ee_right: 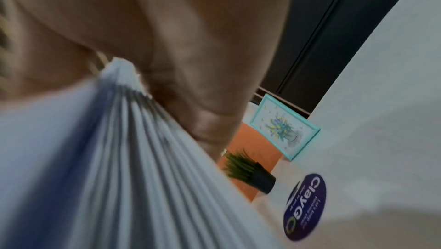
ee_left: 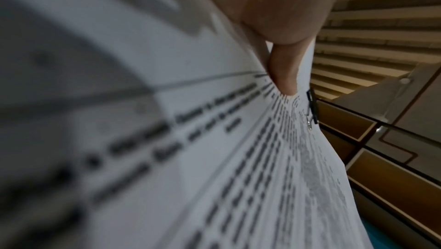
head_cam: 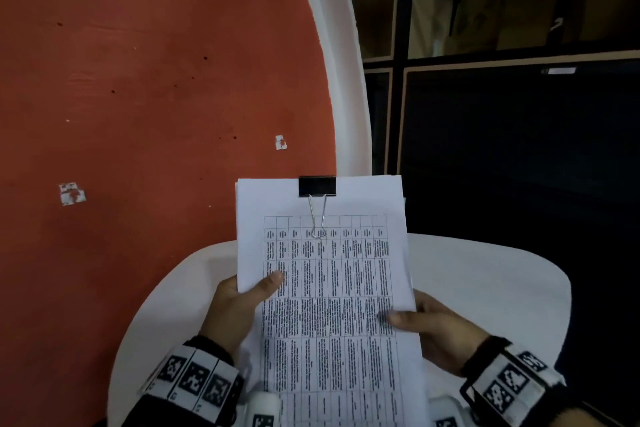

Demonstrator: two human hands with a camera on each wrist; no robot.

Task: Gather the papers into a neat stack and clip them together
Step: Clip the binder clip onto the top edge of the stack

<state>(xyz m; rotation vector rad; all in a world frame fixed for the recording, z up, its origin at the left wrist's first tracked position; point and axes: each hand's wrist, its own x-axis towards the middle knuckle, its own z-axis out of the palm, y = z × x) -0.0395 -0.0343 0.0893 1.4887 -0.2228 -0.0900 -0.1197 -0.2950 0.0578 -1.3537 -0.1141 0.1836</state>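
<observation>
Paper stack (head_cam: 325,288), printed table uppermost, is being held raised over the white desk (head_cam: 485,274). A black binder clip (head_cam: 317,186) is clamping its top edge. Left hand (head_cam: 239,308) and right hand (head_cam: 436,329) are each pinching a side edge, thumbs on top.

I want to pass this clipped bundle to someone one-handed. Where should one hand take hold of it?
Probably grip the stack of papers at its top edge, beside the black binder clip, thumb on the printed face. There the sheets are clamped together. Lower down, the right wrist view shows their edges fanning apart, where the left hand and right hand hold the sides.
</observation>
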